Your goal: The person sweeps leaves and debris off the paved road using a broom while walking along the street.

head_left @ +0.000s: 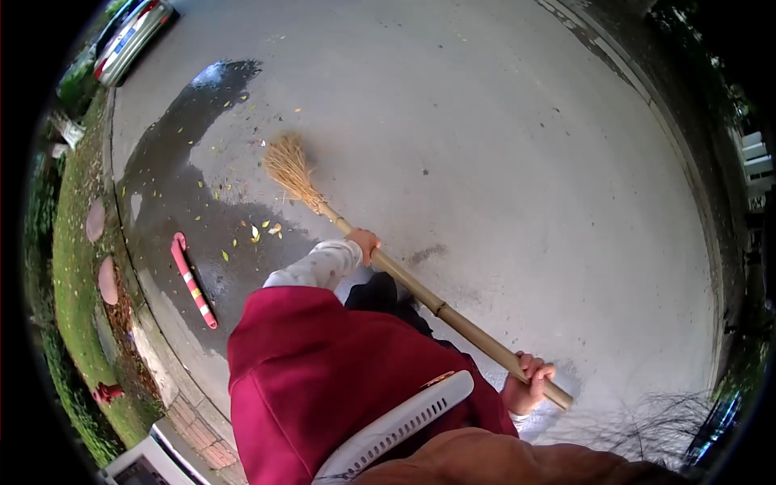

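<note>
A broom with a long bamboo handle and straw bristles runs slantwise across the view. My left hand is wrapped round the handle low down, not far from the bristles. Near the handle's top end, at the lower right, my right hand grips it with closed fingers. The bristles meet the pavement beside scattered leaves, yellow and green, several of them on the wet dark patch.
A red and white striped barrier bar lies on the ground at left. Beyond it run a kerb and a grass strip. A parked car stands at the upper left. Another kerb bounds the road at right.
</note>
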A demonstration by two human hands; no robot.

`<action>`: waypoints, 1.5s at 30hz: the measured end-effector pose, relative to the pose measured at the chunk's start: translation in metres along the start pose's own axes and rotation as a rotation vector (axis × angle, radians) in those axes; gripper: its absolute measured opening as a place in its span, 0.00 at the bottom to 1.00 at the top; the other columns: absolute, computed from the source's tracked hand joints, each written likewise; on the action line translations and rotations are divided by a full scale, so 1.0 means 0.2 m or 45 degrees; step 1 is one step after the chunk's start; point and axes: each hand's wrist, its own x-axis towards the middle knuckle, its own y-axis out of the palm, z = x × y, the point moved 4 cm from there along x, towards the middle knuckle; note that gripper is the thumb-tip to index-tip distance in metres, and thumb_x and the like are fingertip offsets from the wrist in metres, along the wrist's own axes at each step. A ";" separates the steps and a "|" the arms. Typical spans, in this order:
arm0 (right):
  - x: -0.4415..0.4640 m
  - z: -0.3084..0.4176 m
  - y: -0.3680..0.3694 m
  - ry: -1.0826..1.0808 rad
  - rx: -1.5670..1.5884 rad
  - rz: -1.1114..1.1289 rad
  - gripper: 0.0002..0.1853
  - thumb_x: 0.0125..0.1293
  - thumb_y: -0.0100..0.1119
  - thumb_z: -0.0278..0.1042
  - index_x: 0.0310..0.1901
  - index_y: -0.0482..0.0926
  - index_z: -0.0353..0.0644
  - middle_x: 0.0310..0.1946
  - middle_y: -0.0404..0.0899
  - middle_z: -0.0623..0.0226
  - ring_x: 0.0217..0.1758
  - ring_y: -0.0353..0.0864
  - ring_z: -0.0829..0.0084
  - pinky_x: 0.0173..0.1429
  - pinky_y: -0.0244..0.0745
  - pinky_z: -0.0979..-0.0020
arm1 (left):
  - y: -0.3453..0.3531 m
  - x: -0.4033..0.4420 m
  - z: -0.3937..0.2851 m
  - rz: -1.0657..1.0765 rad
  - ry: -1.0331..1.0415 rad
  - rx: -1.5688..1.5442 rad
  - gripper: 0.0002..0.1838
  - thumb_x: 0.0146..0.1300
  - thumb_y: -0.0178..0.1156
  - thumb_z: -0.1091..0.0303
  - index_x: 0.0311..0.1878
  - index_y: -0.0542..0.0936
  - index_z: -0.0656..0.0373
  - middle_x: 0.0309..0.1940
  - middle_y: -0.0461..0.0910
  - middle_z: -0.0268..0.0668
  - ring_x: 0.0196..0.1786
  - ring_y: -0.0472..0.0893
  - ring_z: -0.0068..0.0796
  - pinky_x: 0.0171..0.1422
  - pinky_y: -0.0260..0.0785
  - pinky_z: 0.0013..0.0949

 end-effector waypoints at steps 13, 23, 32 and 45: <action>0.60 1.00 0.81 -1.330 -2.187 -0.873 0.11 0.61 0.50 0.41 0.24 0.66 0.48 0.15 0.60 0.75 0.19 0.62 0.74 0.34 0.66 0.67 | -1.18 1.13 -1.29 -0.419 0.968 -0.443 0.06 0.36 0.61 0.70 0.23 0.77 0.52 0.24 0.77 0.35 0.36 0.78 0.41 0.46 0.68 0.42; 1.40 -0.20 0.68 -0.361 -0.462 -0.516 0.06 0.57 0.56 0.34 0.27 0.70 0.48 0.16 0.62 0.75 0.22 0.64 0.76 0.33 0.65 0.67 | -0.91 1.19 0.34 -0.230 0.091 -0.329 0.08 0.36 0.63 0.63 0.21 0.76 0.52 0.22 0.75 0.42 0.30 0.76 0.47 0.30 0.65 0.47; 2.17 -0.73 0.49 0.057 0.382 -0.258 0.08 0.58 0.56 0.33 0.29 0.65 0.49 0.18 0.59 0.76 0.27 0.62 0.74 0.47 0.65 0.61 | -1.59 1.47 0.74 -0.221 -0.086 0.191 0.06 0.37 0.63 0.67 0.22 0.78 0.51 0.25 0.76 0.40 0.34 0.77 0.45 0.40 0.70 0.44; 2.68 -0.27 1.08 -0.952 -0.567 -0.662 0.14 0.65 0.45 0.36 0.21 0.62 0.46 0.16 0.56 0.73 0.26 0.66 0.74 0.45 0.68 0.63 | -2.31 3.51 -0.29 -0.248 0.910 -0.126 0.09 0.38 0.64 0.72 0.26 0.78 0.47 0.31 0.78 0.30 0.46 0.76 0.34 0.52 0.66 0.38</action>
